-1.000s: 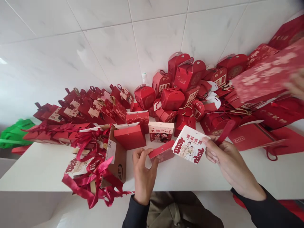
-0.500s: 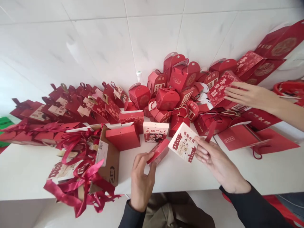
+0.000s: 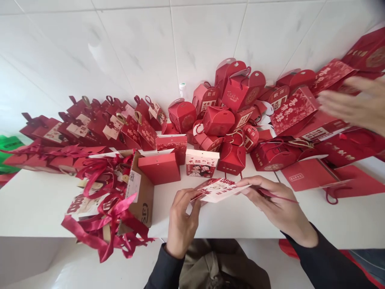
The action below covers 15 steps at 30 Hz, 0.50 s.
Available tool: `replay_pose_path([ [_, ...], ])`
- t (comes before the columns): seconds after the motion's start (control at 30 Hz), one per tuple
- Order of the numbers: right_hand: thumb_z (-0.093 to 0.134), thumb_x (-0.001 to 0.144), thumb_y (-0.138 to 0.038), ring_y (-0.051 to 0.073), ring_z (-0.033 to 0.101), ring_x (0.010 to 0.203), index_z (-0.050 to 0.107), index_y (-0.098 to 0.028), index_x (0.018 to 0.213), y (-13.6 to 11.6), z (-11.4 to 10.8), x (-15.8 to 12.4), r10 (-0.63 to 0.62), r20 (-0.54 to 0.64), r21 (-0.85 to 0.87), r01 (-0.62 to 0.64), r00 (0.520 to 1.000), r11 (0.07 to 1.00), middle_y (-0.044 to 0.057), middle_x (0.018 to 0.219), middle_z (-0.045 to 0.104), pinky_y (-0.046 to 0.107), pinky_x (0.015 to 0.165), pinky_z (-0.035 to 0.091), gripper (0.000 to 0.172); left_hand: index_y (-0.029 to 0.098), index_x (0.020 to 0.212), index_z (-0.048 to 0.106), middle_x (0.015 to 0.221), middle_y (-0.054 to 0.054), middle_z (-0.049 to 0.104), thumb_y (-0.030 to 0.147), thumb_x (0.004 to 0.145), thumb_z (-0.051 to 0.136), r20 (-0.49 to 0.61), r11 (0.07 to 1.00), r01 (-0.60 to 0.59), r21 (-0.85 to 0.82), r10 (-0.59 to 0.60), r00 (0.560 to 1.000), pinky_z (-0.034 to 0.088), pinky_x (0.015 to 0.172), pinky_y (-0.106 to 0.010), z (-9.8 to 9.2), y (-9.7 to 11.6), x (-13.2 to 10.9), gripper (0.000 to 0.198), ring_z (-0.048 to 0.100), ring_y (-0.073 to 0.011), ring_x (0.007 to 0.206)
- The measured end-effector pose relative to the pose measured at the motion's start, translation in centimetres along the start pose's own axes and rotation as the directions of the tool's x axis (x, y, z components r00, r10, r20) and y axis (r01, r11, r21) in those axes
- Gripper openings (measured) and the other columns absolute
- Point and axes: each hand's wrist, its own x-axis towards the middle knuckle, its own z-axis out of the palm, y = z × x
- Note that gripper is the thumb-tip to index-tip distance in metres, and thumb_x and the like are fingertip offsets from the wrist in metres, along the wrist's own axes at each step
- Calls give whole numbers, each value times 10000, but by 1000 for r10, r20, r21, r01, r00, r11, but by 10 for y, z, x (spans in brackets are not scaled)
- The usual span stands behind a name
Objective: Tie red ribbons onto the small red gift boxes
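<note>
My left hand (image 3: 184, 218) pinches a small red gift box (image 3: 207, 183) above the table's front part. Most of that box is hidden behind a white card (image 3: 224, 192) with red characters and a printed couple. My right hand (image 3: 278, 206) grips the card by its right edge, and a dark red ribbon (image 3: 279, 196) trails under the fingers. The card lies tilted nearly flat, its left end over the box by my left fingers. Just beyond stands a white-topped box with a cartoon couple (image 3: 202, 164), beside a plain red box (image 3: 159, 167).
A cardboard box (image 3: 147, 200) spilling red ribbons (image 3: 112, 224) stands at left. Rows of red gift boxes (image 3: 87, 132) line the tiled wall, and more are heaped at centre (image 3: 218, 120) and right. Another person's blurred hand (image 3: 355, 100) reaches in from the right.
My right hand has tipped the card from facing me to nearly flat and brought it over the red box. The other person's hand has left the patterned red box and moved right.
</note>
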Motion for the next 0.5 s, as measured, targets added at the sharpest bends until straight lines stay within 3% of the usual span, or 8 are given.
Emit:
replay_pose_path([
  [0.1, 679, 953, -399, 164, 707, 650, 776, -291, 953, -6, -4, 5, -42, 50, -47, 44, 998, 998, 19, 819, 782, 242, 598, 559, 145, 229, 1011, 729, 994, -54, 730, 186, 960, 605, 0, 1000, 18, -11, -18, 1000, 557, 814, -290, -1, -1, 0, 141, 677, -190, 927],
  [0.2, 686, 953, -400, 163, 715, 613, 778, -302, 970, -11, -8, 9, -61, 47, -51, 63, 997, 997, 11, 795, 793, 242, 595, 578, 135, 243, 1026, 745, 992, -46, 732, 178, 951, 617, 8, 999, 30, -34, -30, 1000, 550, 806, -284, -2, 0, 1, 162, 674, -185, 912],
  [0.37, 630, 982, -413, 194, 773, 759, 741, -273, 964, -17, -4, 23, -55, 175, -21, 59, 983, 998, 20, 825, 803, 253, 694, 608, 180, 215, 984, 745, 973, -54, 732, 171, 926, 638, 11, 992, 83, -94, -82, 997, 541, 803, -293, -3, -4, 4, 129, 671, -194, 893],
  [0.5, 608, 999, -445, 193, 780, 806, 726, -260, 1010, -22, 1, 33, -44, 198, -13, 48, 979, 999, 19, 864, 808, 263, 769, 611, 220, 207, 966, 742, 951, -57, 724, 191, 921, 655, 17, 987, 84, -136, -82, 996, 538, 803, -311, -1, -9, 5, 100, 669, -203, 889],
])
